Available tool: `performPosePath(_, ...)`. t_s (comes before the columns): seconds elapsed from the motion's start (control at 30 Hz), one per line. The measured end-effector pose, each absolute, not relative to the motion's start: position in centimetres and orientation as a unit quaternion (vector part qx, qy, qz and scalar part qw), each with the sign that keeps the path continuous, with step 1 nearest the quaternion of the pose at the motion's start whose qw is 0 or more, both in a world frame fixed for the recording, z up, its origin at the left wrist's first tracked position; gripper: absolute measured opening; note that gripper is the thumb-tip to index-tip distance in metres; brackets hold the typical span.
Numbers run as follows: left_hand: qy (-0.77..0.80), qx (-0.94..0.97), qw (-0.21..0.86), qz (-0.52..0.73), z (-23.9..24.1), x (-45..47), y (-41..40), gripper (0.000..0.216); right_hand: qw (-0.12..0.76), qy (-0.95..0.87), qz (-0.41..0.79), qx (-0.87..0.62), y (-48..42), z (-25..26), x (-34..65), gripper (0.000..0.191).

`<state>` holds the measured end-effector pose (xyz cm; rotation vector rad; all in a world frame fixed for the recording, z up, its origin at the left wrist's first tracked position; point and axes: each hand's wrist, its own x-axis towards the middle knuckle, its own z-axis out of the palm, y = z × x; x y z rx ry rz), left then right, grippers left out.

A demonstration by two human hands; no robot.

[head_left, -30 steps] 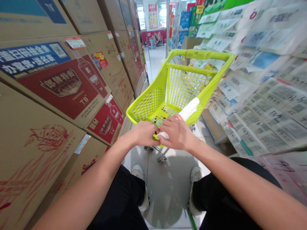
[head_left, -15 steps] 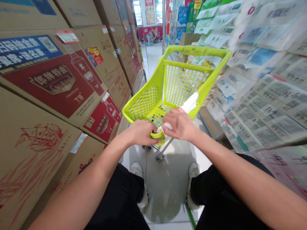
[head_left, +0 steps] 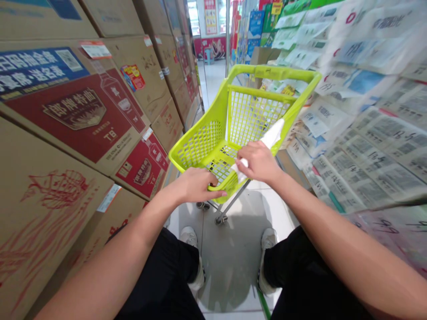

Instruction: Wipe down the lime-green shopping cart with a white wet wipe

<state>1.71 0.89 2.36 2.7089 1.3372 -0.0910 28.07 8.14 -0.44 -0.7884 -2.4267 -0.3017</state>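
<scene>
A small lime-green plastic shopping cart [head_left: 213, 142] stands in a narrow aisle in front of me. My left hand [head_left: 198, 184] grips the cart's near rim, fingers curled over the edge. My right hand [head_left: 258, 162] is closed on a white cloth [head_left: 271, 135] and presses it against the rim on the cart's right side. The cloth's free end sticks up and away past my knuckles. The cart's basket looks empty.
Stacked cardboard cartons [head_left: 83, 115] with red and blue labels wall the left side. Shelves covered with newspaper sheets [head_left: 360, 115] line the right. My legs and white shoes [head_left: 193, 240] stand on the pale tiled floor [head_left: 230, 262]. The aisle opens ahead past the cart.
My right hand with the cloth has slid from the near rim, beside my left hand, to the right along the cart's edge. The left hand kept its grip.
</scene>
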Motion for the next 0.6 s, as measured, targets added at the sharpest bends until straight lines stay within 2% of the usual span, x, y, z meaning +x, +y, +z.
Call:
performPosePath(0.1, 0.439, 0.895, 0.074, -0.03, 2.6, 2.2, 0.8, 0.056, 0.291, -0.88, -0.13, -0.352, 9.9, -0.2, 29.7, 0.042)
performPosePath(0.27, 0.444, 0.892, 0.082, -0.011, 2.6, 2.0, 1.1, 0.053, 0.266, -0.899, -0.099, -0.332, 7.5, -0.1, 27.8, 0.041)
performPosePath(0.47, 0.438, 0.888, 0.127, 0.058, 2.3, -0.2, 1.3, 0.023, 0.264, -0.92, -0.061, -0.282, 5.8, 0.4, 26.2, 0.043)
performPosePath(0.6, 0.425, 0.888, 0.159, 0.077, 2.3, -1.4, 1.3, 0.017, 0.255, -0.928, -0.059, -0.265, 6.6, 0.3, 26.2, 0.042)
